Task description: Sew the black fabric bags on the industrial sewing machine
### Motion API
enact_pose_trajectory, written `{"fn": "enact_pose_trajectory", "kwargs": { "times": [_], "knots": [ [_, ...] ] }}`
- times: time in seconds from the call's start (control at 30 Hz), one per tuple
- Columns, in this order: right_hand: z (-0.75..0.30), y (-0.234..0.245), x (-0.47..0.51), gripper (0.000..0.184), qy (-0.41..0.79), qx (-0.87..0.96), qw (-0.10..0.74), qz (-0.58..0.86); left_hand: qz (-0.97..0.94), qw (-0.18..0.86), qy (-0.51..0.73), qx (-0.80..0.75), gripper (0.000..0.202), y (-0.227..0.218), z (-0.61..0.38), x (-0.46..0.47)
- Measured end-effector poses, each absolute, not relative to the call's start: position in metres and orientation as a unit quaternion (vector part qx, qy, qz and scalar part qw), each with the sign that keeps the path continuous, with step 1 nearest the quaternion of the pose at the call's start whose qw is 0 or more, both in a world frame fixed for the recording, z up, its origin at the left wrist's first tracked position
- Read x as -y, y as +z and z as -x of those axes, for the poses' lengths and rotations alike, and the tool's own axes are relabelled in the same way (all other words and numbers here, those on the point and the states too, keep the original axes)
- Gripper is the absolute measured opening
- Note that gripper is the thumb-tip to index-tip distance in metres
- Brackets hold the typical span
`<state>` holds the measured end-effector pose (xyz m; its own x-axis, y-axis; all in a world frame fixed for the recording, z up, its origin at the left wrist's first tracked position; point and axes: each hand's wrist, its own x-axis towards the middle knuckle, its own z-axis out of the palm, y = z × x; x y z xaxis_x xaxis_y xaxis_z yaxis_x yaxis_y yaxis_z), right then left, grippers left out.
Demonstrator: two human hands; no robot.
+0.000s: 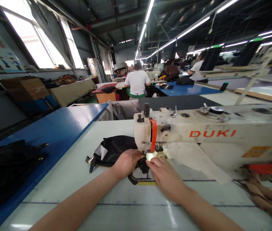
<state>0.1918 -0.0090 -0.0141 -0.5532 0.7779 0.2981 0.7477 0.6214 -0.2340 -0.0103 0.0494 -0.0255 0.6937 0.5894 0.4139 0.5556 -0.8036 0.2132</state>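
A cream DUKI sewing machine (210,134) stands on the pale table (78,179). A black bag piece (113,150) with a grey patch and a metal clasp lies under its needle end. My left hand (126,162) rests on the black fabric left of the presser foot, fingers curled down onto it. My right hand (166,175) lies just right of the needle, fingers pressed together on the strap end at the needle plate (143,175). What lies under the fingertips is hidden.
A blue side table (61,128) runs along my left with a heap of black bags (3,170) on it. A grey fabric bin (119,110) stands behind the table. A person in a white shirt (137,81) sits further back. Cardboard boxes line the window wall.
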Motion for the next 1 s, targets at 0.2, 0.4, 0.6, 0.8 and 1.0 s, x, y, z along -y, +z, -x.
{"fn": "enact_pose_trajectory", "kwargs": {
  "times": [0.2, 0.4, 0.6, 0.8, 1.0],
  "knots": [
    [-0.191, -0.011, 0.026, 0.034, 0.11, 0.902, 0.212, 0.359, -0.901, 0.101, 0.25, -0.339, 0.028, -0.017, 0.028, 0.007],
    [-0.17, -0.017, 0.058, 0.034, 0.09, 0.911, 0.221, 0.337, -0.814, 0.207, 0.29, -0.459, 0.037, 0.004, 0.061, 0.079],
    [-0.157, -0.019, 0.064, 0.032, 0.032, 0.918, 0.211, 0.335, -0.794, 0.172, 0.209, -0.544, 0.02, 0.013, 0.081, 0.075],
    [-0.149, 0.0, 0.061, 0.021, 0.105, 0.889, 0.23, 0.381, -0.806, 0.189, 0.191, -0.527, 0.008, 0.009, 0.075, 0.075],
    [-0.125, 0.0, 0.032, 0.007, 0.196, 0.824, 0.225, 0.482, -0.801, 0.18, 0.234, -0.52, 0.024, 0.005, 0.075, 0.086]
  ]
}}
